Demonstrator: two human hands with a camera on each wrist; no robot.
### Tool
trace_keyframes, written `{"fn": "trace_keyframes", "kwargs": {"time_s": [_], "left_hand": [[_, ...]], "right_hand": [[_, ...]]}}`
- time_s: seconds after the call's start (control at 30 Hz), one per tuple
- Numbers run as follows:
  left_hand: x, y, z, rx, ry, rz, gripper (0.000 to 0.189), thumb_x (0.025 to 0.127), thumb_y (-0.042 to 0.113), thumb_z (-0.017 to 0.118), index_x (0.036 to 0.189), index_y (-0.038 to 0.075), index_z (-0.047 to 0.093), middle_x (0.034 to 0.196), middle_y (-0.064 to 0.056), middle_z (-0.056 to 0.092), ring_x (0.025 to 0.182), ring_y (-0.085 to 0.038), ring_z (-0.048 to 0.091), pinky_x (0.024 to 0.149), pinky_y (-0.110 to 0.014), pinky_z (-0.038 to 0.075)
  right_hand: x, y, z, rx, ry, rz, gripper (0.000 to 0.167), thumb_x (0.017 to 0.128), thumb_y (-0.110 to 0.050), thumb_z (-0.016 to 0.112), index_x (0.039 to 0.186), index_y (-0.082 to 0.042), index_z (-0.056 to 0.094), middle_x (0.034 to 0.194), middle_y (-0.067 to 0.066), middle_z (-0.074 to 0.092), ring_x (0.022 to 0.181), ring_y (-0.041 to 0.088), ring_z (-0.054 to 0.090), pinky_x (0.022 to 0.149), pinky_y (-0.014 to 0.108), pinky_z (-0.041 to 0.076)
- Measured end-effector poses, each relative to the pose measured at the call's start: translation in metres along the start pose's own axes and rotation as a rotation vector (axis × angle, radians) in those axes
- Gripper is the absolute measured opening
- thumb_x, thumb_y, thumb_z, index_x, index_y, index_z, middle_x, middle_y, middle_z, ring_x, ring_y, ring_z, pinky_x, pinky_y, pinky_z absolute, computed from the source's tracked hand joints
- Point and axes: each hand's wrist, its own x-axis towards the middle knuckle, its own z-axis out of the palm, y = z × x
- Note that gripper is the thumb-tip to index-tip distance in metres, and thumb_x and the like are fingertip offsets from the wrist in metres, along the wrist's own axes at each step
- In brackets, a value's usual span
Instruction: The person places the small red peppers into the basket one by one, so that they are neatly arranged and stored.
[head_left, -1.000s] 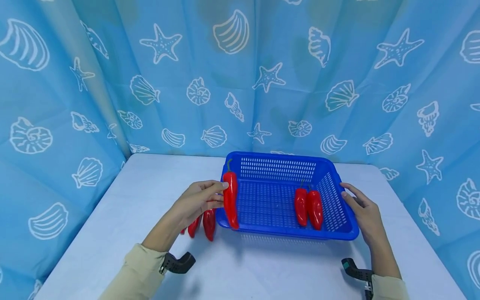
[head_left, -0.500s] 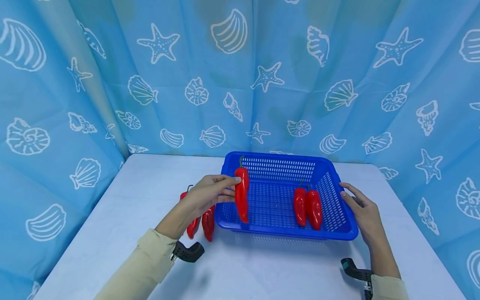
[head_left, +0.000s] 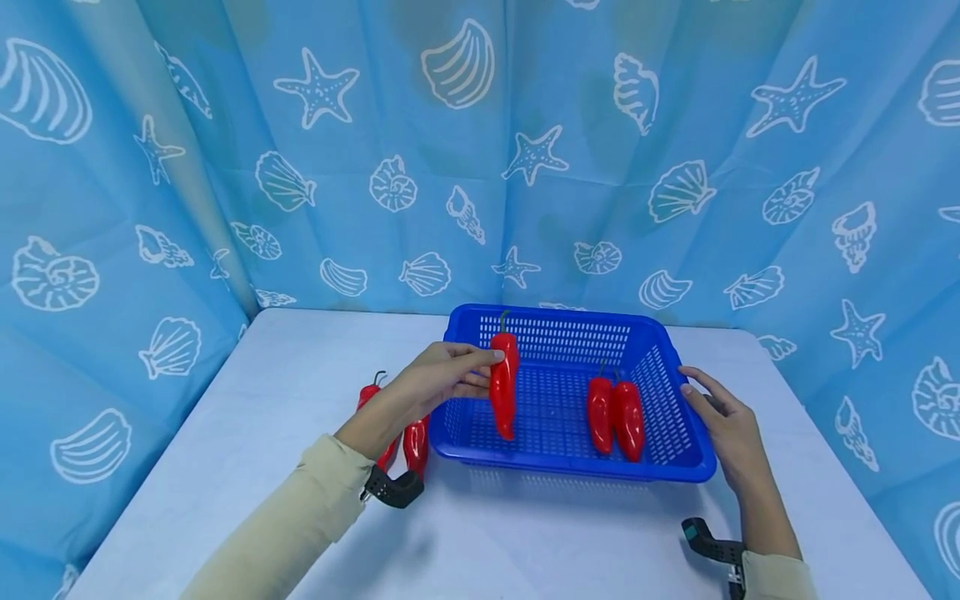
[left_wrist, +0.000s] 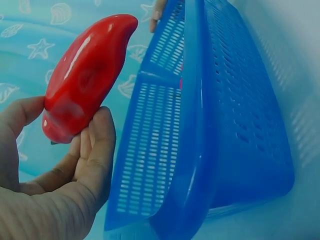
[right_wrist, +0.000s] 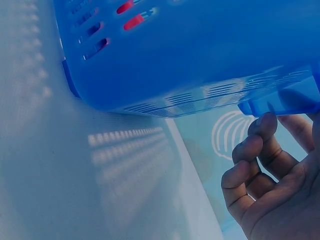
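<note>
In the head view my left hand [head_left: 442, 379] pinches a red pepper [head_left: 504, 387] between thumb and fingers. The pepper hangs upright above the left part of a blue plastic basket [head_left: 573, 468], its green stem on top. Up close in the left wrist view, the glossy pepper [left_wrist: 90, 75] shows its pointed tip free of the fingers. My right hand [head_left: 727, 425] grips the basket's right rim, and in the right wrist view its curled fingers [right_wrist: 265, 132] sit under that rim. Two red peppers [head_left: 628, 421] lie side by side inside the basket, toward its right end.
More red peppers [head_left: 415, 446] lie on the white table [head_left: 300, 358] left of the basket, partly hidden by my left arm. A blue curtain [head_left: 450, 142] with white shell prints hangs behind and along the sides.
My left hand has carried the pepper rightward, from the basket's left rim to over its inside. The right hand and the basket have stayed in place.
</note>
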Motion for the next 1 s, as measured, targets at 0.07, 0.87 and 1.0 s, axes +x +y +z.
{"fn": "trace_keyframes", "kwargs": {"time_s": [0.07,0.87,1.0], "left_hand": [[0.002,0.001,0.002,0.015,-0.004,0.006,0.052,0.091,0.036,0.074,0.124,-0.001,0.058,0.107,-0.016,0.066,0.095,-0.025,0.07,0.09,-0.041,0.056],[0.039,0.006,0.03,0.022,-0.085,-0.046,0.037,0.092,0.027,0.074,0.111,-0.003,0.066,0.099,-0.017,0.069,0.085,-0.022,0.07,0.091,-0.044,0.055],[0.043,0.004,0.035,0.047,-0.098,-0.097,0.034,0.093,0.026,0.073,0.108,-0.004,0.069,0.102,-0.02,0.069,0.085,-0.023,0.071,0.095,-0.047,0.053]], "right_hand": [[0.0,0.0,0.0,-0.003,0.0,0.003,0.067,0.096,-0.062,0.051,0.154,-0.031,0.04,0.157,0.021,0.034,0.137,0.052,0.036,0.1,0.068,0.038],[0.0,0.002,-0.003,0.021,0.001,-0.025,0.062,0.097,-0.059,0.052,0.152,-0.032,0.043,0.155,0.021,0.038,0.136,0.05,0.04,0.1,0.067,0.039],[0.0,0.002,-0.004,0.021,0.002,-0.019,0.062,0.097,-0.06,0.052,0.152,-0.033,0.043,0.154,0.021,0.039,0.135,0.05,0.041,0.1,0.067,0.04]]}}
